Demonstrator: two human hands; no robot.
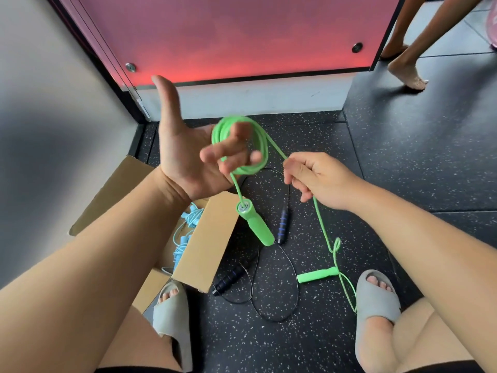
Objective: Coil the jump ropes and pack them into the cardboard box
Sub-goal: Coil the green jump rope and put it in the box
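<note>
Loosely coiled glossy green rope [246,170], L hand [185,162]

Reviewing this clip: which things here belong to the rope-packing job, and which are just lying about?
Job: green jump rope, coiled on the left hand, pinched by the right hand; black jump rope on the floor; light blue jump rope in the cardboard box.
Not the job: grey slides on the person's feet; bystander's feet; red wall panel.
</note>
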